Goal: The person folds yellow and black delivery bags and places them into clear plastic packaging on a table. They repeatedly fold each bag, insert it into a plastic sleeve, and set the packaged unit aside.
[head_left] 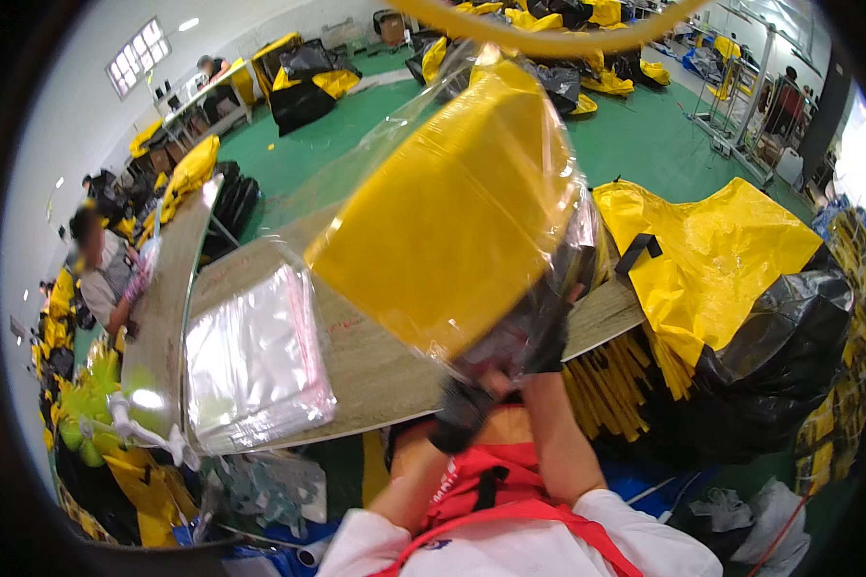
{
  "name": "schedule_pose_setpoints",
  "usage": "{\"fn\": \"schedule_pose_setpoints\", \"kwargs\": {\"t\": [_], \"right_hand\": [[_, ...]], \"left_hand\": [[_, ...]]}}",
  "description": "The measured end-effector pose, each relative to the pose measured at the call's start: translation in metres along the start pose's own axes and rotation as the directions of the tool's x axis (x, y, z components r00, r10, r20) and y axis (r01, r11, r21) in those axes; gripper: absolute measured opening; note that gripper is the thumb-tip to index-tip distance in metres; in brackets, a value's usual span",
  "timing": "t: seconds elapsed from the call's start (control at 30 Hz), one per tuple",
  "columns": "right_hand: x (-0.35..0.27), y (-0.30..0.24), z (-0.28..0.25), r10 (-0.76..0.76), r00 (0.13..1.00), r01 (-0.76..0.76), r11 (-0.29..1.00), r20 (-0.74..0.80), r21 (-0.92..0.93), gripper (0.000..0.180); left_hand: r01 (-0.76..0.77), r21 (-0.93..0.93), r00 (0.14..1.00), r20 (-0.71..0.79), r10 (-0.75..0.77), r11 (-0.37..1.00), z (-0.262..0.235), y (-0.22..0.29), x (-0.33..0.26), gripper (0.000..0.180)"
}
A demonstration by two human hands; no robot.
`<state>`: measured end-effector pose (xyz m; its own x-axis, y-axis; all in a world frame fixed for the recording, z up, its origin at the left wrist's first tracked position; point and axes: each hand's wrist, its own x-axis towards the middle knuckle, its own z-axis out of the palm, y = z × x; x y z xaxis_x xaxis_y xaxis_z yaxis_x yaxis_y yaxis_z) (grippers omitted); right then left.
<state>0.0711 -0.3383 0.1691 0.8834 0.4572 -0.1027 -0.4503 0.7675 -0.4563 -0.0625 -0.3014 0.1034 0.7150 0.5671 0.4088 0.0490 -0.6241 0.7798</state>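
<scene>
A folded yellow plastic sheet (452,212) stands tilted in front of me inside a clear plastic bag (570,183). The bag's loose clear end stretches to the upper left. My right hand (551,332), in a dark glove, is wrapped round the right lower side of the bag. Lower down, my left hand (464,412), also dark-gloved, is closed at the bag's bottom edge; its fingers are partly blurred. Beneath the bag lies the wood-patterned table (375,385). A stack of flat clear bags (255,356) rests on it, left of my hands.
At the right, yellow sheeting (712,260) and black sheeting (779,327) drape over the table's end. A side table (168,288) runs along the left, where a co-worker (106,269) stands. A yellow hose (548,40) crosses overhead. Yellow and black bundles (308,87) lie on the green floor.
</scene>
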Motion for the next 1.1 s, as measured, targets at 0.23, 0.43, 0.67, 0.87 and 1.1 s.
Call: {"fn": "schedule_pose_setpoints", "kwargs": {"t": [0.23, 0.43, 0.67, 0.87, 1.1], "right_hand": [[0.030, -0.098, -0.006, -0.088, 0.787, 0.477, 0.714, 0.610, -0.513, 0.051], [-0.032, -0.126, 0.069, -0.017, 0.523, 0.849, -0.081, 0.852, -0.522, 0.082], [-0.003, -0.099, -0.006, 0.158, 0.947, -0.046, 0.929, 0.280, -0.368, 0.033], [-0.022, -0.082, 0.031, -0.086, 0.964, 0.252, 0.609, 0.253, -0.752, 0.023], [0.008, -0.073, 0.088, -0.209, 0.868, 0.470, 0.640, 0.452, -0.608, 0.023]], "left_hand": [[-0.461, 0.292, 0.798, 0.550, 0.247, 0.838, -0.135, 0.117, 0.033, 0.052], [-0.448, 0.514, 0.870, 0.063, 0.489, 0.732, -0.158, 0.074, 0.088, 0.071], [0.123, 0.170, 0.973, -0.216, -0.085, 0.978, -0.124, 0.009, 0.050, 0.101], [0.108, -0.454, 0.899, -0.335, -0.282, 0.884, -0.131, 0.013, 0.053, 0.048], [-0.026, -0.130, 0.922, -0.386, -0.026, 0.991, -0.182, 0.053, 0.097, 0.042]]}}
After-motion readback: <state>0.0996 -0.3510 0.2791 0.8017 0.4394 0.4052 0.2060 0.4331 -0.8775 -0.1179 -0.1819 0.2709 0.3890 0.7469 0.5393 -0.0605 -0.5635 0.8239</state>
